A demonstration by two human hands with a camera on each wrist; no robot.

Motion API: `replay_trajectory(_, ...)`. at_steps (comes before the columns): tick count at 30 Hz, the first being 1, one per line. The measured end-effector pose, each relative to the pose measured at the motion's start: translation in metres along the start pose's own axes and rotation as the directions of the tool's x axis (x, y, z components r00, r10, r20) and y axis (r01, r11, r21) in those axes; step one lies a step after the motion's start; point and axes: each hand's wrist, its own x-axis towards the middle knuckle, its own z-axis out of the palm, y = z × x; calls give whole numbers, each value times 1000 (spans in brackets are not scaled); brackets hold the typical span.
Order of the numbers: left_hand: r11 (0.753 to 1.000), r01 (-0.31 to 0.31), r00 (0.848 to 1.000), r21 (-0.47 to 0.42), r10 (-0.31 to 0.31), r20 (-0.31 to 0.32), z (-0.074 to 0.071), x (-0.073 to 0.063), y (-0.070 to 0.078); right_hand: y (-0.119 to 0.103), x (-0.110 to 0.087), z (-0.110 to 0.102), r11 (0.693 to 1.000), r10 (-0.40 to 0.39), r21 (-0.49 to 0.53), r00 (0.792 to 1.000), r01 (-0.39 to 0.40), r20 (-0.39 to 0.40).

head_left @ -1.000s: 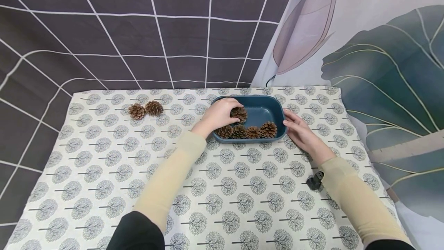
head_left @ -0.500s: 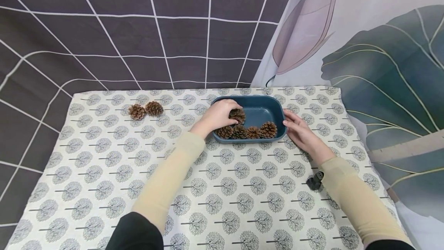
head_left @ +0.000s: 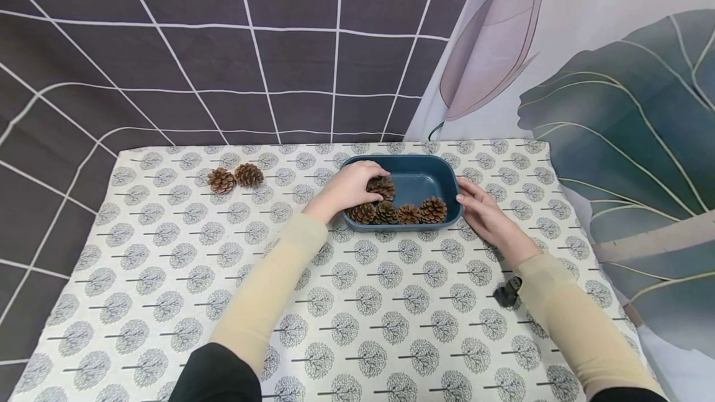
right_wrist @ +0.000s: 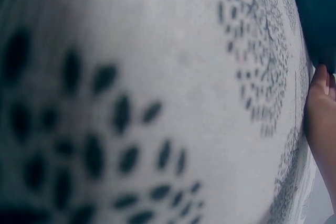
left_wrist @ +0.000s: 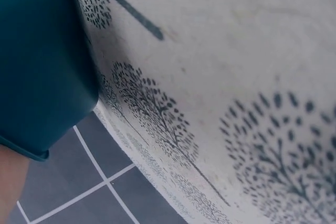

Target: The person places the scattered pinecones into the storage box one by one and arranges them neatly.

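Observation:
A dark teal rectangular tub (head_left: pixel 424 168) sits toward the back of the table. Reaching over its left end, my left hand (head_left: pixel 352 185) pinches a brown pine cone (head_left: pixel 382 187) between thumb and fingers, low inside the tub. Several more pine cones (head_left: pixel 408 213) line the tub's near wall. At the opposite end my right hand (head_left: pixel 485 213) touches the outer wall with fairly straight fingers. The left wrist view has the tub's outer side (left_wrist: pixel 42 66) and a bit of my hand at its rim. In the right wrist view my fingers (right_wrist: pixel 321 80) meet the tub's wall.
Two pine cones (head_left: pixel 221 180) (head_left: pixel 248 174) lie side by side at the back left of the tree-print tablecloth (head_left: pixel 234 253). A small black object (head_left: pixel 507 292) is beside the right sleeve. A dark grid-patterned cloth (head_left: pixel 290 54) hangs behind the table.
My left hand has shifted slightly left with the pine cone, baring a little more of the tub's floor. The right hand and the tub have stayed put.

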Motion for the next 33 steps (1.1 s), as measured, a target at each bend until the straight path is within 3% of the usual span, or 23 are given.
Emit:
replay_trajectory(11,999,-23,999,-27,22,-30,0,-6,-3,1,-1,-1,1000,6,20,1000,-6,-1)
replay_trajectory(20,998,7,995,-60,-12,-96,-9,-22,-6,2,-1,-3,1000,5,22,1000,-5,8)
replay_trajectory(33,993,37,961,-109,-65,-268,-14,-54,-21,1,0,-4,1000,8,-3,1000,-8,-1)
